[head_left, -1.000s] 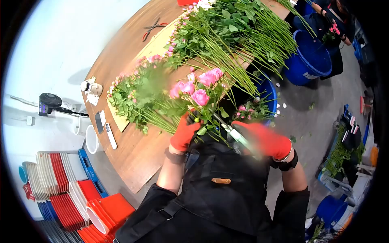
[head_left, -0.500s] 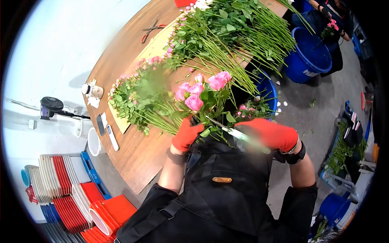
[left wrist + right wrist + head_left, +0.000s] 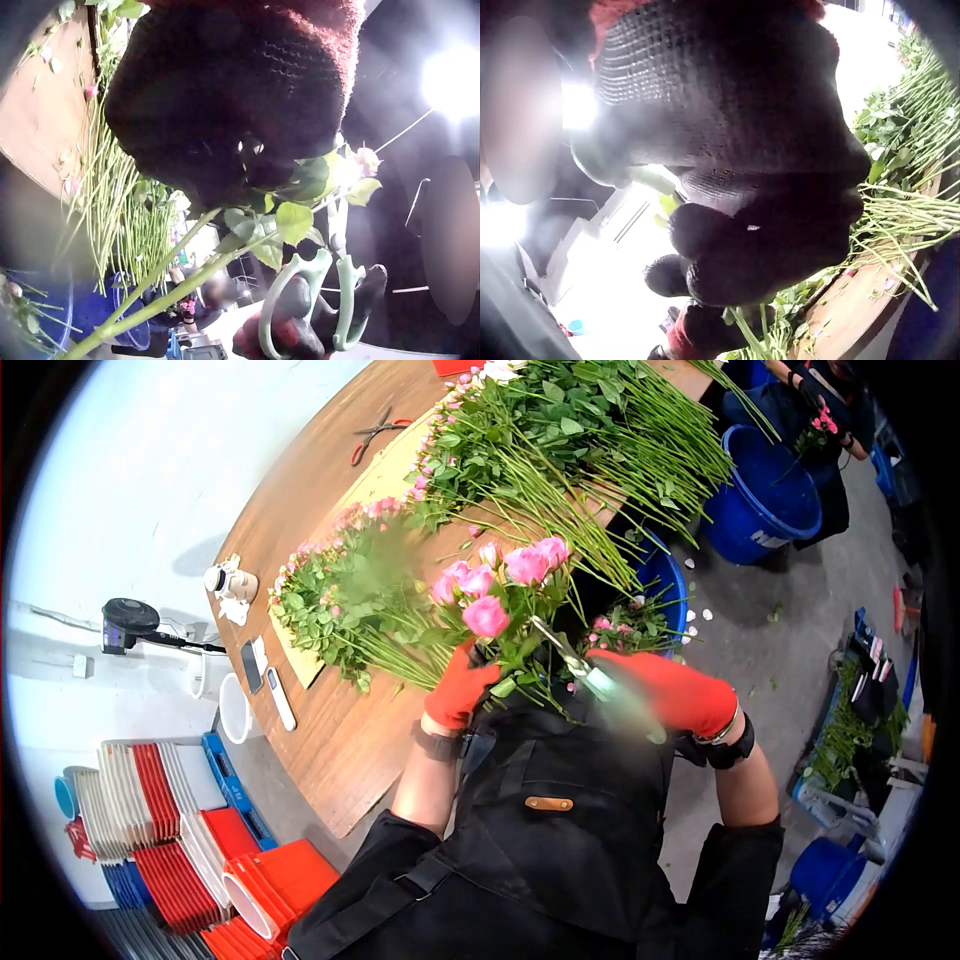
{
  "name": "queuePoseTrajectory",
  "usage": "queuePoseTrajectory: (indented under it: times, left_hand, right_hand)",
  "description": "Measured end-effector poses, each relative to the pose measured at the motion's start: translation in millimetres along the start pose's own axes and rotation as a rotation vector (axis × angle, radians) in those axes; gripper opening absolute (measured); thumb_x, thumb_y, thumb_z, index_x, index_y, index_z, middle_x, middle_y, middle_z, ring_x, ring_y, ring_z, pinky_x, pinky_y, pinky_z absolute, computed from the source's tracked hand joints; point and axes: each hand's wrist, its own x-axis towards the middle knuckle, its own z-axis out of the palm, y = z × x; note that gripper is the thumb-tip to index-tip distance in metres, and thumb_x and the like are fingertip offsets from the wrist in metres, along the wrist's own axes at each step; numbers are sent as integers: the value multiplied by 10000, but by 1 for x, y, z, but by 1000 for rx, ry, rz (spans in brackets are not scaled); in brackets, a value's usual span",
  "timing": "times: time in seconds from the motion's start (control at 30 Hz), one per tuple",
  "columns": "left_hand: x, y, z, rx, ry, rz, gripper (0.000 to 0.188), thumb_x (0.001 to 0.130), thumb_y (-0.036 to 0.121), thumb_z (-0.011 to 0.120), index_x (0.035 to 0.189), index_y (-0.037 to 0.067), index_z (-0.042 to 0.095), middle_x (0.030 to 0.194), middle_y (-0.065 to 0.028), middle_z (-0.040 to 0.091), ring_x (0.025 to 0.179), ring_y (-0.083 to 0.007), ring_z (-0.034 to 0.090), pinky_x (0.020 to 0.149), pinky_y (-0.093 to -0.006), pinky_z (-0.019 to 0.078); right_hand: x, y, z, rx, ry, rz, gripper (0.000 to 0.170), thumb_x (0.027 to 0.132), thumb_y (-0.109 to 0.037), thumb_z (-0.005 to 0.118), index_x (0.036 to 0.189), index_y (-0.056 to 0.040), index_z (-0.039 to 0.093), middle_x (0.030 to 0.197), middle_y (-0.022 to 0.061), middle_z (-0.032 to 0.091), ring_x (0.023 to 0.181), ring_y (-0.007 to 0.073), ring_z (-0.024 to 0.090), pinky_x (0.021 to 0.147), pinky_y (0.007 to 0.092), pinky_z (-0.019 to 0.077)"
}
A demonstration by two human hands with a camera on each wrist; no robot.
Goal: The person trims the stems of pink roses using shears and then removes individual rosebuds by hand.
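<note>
So that the pink roses presumably escape crushing, your left grip clasps their stems, while your right grip grasps the scissors just beside them.

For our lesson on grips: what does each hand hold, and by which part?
Left hand: pink roses, by the stem, below the blooms. Right hand: scissors, by the handles.

Gloves are red with dark palms; sleeves black; black apron has tan tab.
</note>
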Motion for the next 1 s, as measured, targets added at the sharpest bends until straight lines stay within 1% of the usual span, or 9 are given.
queuePoseTrajectory:
  times: [0.07,0.2,0.27,0.5,0.6,0.67,0.8,0.93,1.0]
  left_hand:
    - [2,1,-4,-27,0,-38,634,826,9,652,1418,-13,426,1308,-110,586,1145,-206,596,979,-345,480]
    - [14,-18,-26,-21,-212,51,616,829,-29,597,1425,-2,441,1321,-108,586,1166,-218,591,991,-358,481]
    - [11,-7,-23,126,-178,-17,584,832,-39,592,1403,2,474,1311,-109,595,1160,-213,594,992,-361,482]
    - [15,-17,-26,104,-307,180,513,884,100,681,1361,-6,523,1297,-94,617,1168,-190,588,1005,-352,469]
    - [19,-28,-39,196,-312,213,530,897,150,684,1373,-4,509,1317,-101,607,1198,-201,577,1015,-351,461]
    - [16,-21,-34,323,-280,251,548,921,195,657,1401,0,478,1359,-109,576,1250,-215,545,1028,-346,451]
    - [15,-22,-28,167,-266,136,581,920,209,664,1419,-1,455,1379,-117,555,1261,-211,529,1045,-350,438]
    - [13,-9,-20,122,-281,137,591,903,192,685,1412,-9,462,1359,-120,567,1246,-208,536,1047,-349,436]
    - [15,-13,-24,169,-288,161,588,898,188,688,1407,-11,469,1347,-119,575,1232,-207,546,1041,-346,441]
  right_hand:
    - [1,-8,-2,-5,-23,17,468,771,-307,764,1097,-103,498,822,120,614,769,292,609,675,387,448]
    - [-3,-17,-9,-101,-9,-17,444,766,-341,787,1031,-103,522,805,117,625,749,303,611,660,391,441]
    - [-2,-17,-13,-172,-47,-15,445,749,-322,801,1023,-100,528,819,112,641,753,302,622,674,382,450]
    - [5,-12,-5,-233,-99,-28,450,745,-340,803,1037,-103,555,832,103,675,796,314,650,703,386,470]
    - [5,-26,-11,-338,-223,14,727,814,-308,716,1405,18,446,1041,153,682,936,329,649,810,396,507]
    - [8,-31,-13,-378,-254,40,728,816,-310,719,1405,19,446,1042,153,681,930,336,647,804,397,508]
    - [9,-30,-16,-361,-282,37,721,831,-321,714,1405,22,444,1050,157,682,930,339,647,797,396,508]
    - [10,-16,-14,-222,-197,-1,389,801,-377,735,1058,-114,609,879,54,728,852,266,671,751,353,483]
    - [11,-17,-15,-290,-221,13,353,814,-349,721,1056,-115,615,875,38,731,841,251,670,749,343,481]
